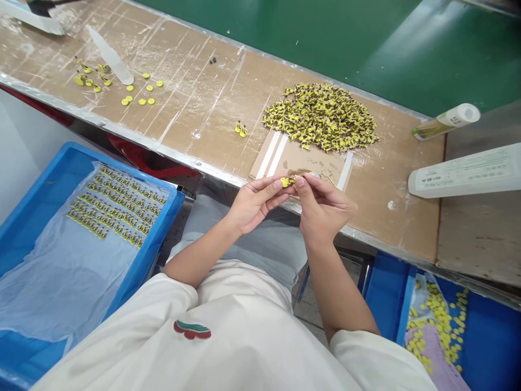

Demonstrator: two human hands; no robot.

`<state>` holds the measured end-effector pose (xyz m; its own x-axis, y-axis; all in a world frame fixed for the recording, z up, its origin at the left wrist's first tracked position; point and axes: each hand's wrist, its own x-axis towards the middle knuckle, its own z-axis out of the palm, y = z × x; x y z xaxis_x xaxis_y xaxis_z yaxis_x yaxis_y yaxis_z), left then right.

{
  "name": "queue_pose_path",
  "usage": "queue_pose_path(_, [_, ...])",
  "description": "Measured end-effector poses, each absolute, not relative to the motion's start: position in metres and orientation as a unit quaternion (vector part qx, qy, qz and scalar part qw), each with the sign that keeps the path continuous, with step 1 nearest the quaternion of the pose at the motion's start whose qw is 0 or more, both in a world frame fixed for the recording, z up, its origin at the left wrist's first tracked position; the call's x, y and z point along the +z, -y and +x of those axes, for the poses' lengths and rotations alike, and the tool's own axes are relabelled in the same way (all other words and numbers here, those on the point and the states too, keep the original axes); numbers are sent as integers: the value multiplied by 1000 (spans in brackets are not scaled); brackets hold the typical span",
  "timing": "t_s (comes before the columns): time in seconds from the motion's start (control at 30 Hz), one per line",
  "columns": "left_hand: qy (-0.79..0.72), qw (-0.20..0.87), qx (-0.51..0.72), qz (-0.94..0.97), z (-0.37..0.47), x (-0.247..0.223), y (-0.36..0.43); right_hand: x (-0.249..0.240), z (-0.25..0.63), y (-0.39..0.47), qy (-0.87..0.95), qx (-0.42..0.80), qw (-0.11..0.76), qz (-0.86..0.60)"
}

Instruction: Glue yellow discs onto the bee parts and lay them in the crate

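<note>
My left hand [254, 205] pinches a round yellow disc [284, 182] between thumb and fingertips, above the front edge of the bench. Right against it, my right hand [325, 210] has thumb and fingers closed on a small yellow-and-dark figure [292, 180], mostly covered by the fingertips. I cannot tell whether figure and disc are joined. Just beyond my hands lies a cardboard sheet [268, 155] with white strips. A large heap of small yellow-and-dark figures [325, 117] rests behind it. Two figures on yellow discs [240, 129] stand left of the heap.
Loose yellow discs [142, 101] and several figures on discs [93, 81] lie at the bench's left. A blue tray [163, 220] at lower left holds rows of figures on a white sheet. Two white bottles [468, 171] stand at right; a blue bin [488, 336] below holds yellow discs.
</note>
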<state>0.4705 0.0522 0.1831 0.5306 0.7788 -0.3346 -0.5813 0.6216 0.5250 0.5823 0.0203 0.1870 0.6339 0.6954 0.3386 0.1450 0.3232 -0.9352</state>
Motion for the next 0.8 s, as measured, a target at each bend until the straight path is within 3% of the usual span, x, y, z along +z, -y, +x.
queue_pose_path(0.8, [-291, 848, 414, 157, 471, 175, -52, 185, 578, -17, 406, 177, 680, -584])
